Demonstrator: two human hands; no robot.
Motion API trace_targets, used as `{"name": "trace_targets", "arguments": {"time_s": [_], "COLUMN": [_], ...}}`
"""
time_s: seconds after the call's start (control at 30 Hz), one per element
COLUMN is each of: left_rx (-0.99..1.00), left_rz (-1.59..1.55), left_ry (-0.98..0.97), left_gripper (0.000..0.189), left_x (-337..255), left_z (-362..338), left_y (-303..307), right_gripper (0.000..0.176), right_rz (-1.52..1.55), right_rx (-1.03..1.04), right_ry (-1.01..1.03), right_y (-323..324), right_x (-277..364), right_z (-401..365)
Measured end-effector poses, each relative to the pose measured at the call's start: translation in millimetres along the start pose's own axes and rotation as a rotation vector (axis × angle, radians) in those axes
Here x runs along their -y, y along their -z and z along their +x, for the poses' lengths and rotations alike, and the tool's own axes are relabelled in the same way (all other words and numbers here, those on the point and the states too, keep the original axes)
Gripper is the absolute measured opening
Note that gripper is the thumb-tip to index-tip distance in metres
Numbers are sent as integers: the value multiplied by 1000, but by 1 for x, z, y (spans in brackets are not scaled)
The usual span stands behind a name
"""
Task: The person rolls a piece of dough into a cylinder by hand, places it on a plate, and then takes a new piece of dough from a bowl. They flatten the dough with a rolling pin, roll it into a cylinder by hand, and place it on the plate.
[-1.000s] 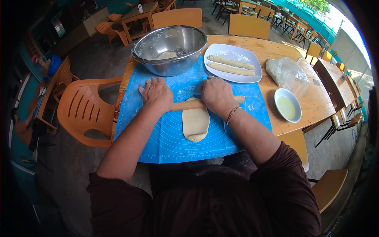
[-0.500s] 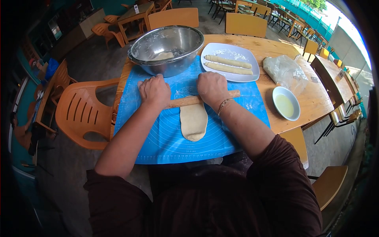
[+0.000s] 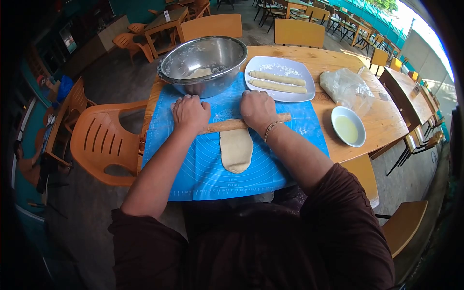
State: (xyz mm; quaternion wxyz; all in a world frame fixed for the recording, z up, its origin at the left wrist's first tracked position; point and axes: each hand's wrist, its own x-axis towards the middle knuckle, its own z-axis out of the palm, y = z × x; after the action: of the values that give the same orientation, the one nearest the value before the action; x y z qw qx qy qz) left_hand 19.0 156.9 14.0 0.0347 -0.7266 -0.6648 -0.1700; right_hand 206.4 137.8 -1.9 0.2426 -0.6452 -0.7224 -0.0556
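Left hand [image 3: 190,114] and right hand [image 3: 258,110] grasp the pin [image 3: 225,126], crosswise over the far end of the dough [image 3: 236,151], whose long axis runs near-to-far; right hand nearer.

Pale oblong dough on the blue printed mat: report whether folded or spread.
Spread: the pale oblong dough lies as one flat sheet on the blue printed mat, its broad surface showing.
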Motion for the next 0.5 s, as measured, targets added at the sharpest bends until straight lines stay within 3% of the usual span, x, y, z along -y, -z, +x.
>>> {"name": "trace_targets", "arguments": {"time_s": [0.33, 0.43, 0.5], "left_rx": [200, 201, 236], "left_rz": [-66, -32, -8], "left_ry": [-112, -128, -141], "left_gripper": [61, 68, 70], "left_x": [9, 7, 5], "left_z": [-37, -55, -66], "left_y": [2, 7, 15], "right_gripper": [31, 42, 60], "right_rz": [95, 27, -70], "right_rx": [-21, -15, 176], "right_ry": [77, 112, 77], "right_y": [16, 21, 28], "right_x": [-3, -2, -1], "right_z": [-42, -57, -66]}}
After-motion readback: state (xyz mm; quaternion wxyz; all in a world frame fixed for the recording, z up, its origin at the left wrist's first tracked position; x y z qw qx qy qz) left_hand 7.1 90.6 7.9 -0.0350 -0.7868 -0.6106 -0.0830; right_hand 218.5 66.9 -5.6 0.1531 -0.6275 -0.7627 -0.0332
